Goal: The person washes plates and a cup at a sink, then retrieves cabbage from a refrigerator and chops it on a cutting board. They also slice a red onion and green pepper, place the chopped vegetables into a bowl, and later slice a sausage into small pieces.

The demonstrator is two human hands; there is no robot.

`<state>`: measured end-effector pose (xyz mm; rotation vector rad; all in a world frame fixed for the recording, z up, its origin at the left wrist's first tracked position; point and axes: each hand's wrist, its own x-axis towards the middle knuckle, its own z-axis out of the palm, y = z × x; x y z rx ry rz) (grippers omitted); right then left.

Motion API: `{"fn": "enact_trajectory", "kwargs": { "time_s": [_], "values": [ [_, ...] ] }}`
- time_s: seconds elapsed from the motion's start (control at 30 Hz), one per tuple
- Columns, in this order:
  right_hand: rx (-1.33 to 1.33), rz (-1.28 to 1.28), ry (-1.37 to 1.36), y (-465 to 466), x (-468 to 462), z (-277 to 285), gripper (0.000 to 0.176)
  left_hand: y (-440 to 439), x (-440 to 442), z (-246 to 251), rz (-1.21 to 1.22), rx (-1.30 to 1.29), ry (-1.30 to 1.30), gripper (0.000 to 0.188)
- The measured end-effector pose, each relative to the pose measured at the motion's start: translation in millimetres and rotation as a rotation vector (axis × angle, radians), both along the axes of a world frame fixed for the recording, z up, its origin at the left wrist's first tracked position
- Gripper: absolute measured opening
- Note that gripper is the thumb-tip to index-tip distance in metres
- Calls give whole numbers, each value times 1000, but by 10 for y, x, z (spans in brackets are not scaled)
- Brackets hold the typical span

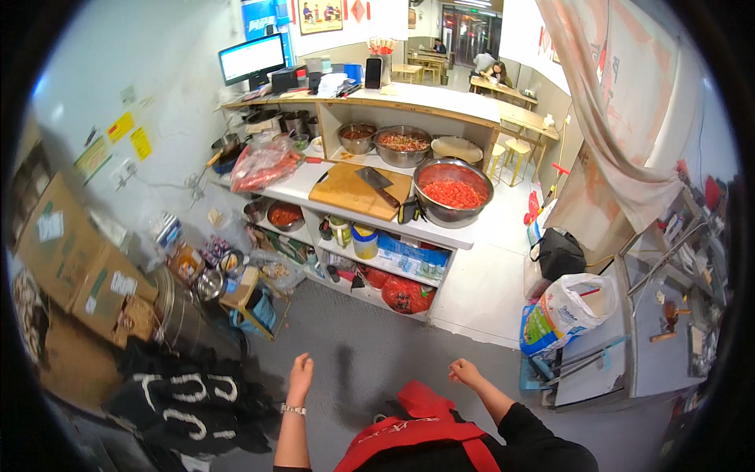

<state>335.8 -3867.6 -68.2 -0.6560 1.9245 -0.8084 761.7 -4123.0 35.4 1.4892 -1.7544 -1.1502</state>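
My left hand (301,373), with a watch at the wrist, hovers over the grey floor, its fingers curled loosely. Over the floor to the right, my right hand (464,373) is also curled; nothing shows in either one. Ahead of me stands a white counter (283,190). On it a cleaver (378,186) lies across a wooden cutting board (333,192). Just right of the board, a large steel bowl (453,217) holds chopped red pieces (453,193). A clear plastic bag of red contents (265,168) rests at the left. A black and yellow item (408,211) lies at the board's corner.
Steel bowls of food (403,144) sit under the upper shelf. To my left are cardboard boxes (82,265), a small stool (248,287) and black cloth (194,401). A white sack (569,312) stands at right beside a grey metal unit (596,377). People sit at tables beyond.
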Motion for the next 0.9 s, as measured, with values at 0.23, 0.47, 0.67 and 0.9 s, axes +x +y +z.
{"fn": "enact_trajectory", "kwargs": {
  "time_s": [0.23, 0.47, 0.67, 0.9],
  "values": [
    [-512, 12, 395, -2545, -203, 953, 20, -1508, -1176, 359, -467, 348, 271, 35],
    [-692, 41, 945, -5477, -977, 1834, 38, -3513, -1448, 770, -225, 141, 181, 27],
    [-220, 85, 1252, -6614, -1289, 1646, 63, -5268, -1808, 972, -239, -250, -105, 23],
    [-147, -18, 1338, -6850, -1145, 1465, 45, -7472, -3370, 846, -674, -793, -256, 37]
  ]
}}
